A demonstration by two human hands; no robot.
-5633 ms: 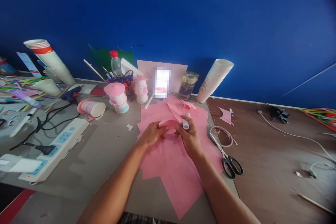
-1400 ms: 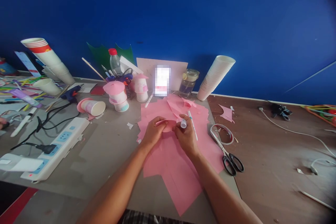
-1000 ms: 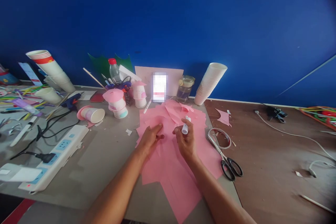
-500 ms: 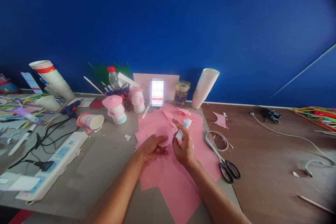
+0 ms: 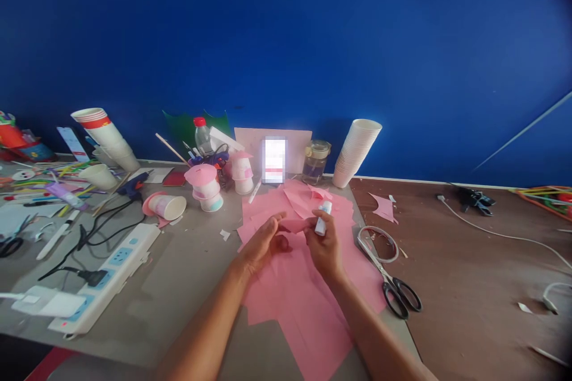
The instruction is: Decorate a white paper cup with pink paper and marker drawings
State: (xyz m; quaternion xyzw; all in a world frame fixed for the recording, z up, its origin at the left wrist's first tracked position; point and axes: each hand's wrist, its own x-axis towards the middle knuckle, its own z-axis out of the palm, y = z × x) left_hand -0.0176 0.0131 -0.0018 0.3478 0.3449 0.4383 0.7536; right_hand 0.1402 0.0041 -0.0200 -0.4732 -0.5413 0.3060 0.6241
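Note:
Between my hands, above the pink sheets, is a small pink paper piece (image 5: 294, 225), seen nearly edge-on. My left hand (image 5: 263, 245) is curled round its left side, the thumb and fingers partly hiding it. On the other side, my right hand (image 5: 325, 248) touches the paper's right edge with its fingertips while gripping a white glue stick (image 5: 323, 218) with a blue-marked label. Overlapping pink paper sheets (image 5: 308, 303) lie under both hands. Black-handled scissors (image 5: 397, 292) rest to the right of my right hand, partly over the sheets' edge.
Pink-trimmed paper cups (image 5: 207, 187) stand at the back left, one lying on its side. A stack of white cups (image 5: 357, 155) leans by the wall. A power strip (image 5: 107, 280) with cables is at left. A lit phone (image 5: 274, 161) and glass jar (image 5: 316, 162) stand behind.
The pink paper piece has turned from showing its round face to nearly edge-on. My right hand has come to its edge, with the glue stick now more upright. The view has shifted slightly left.

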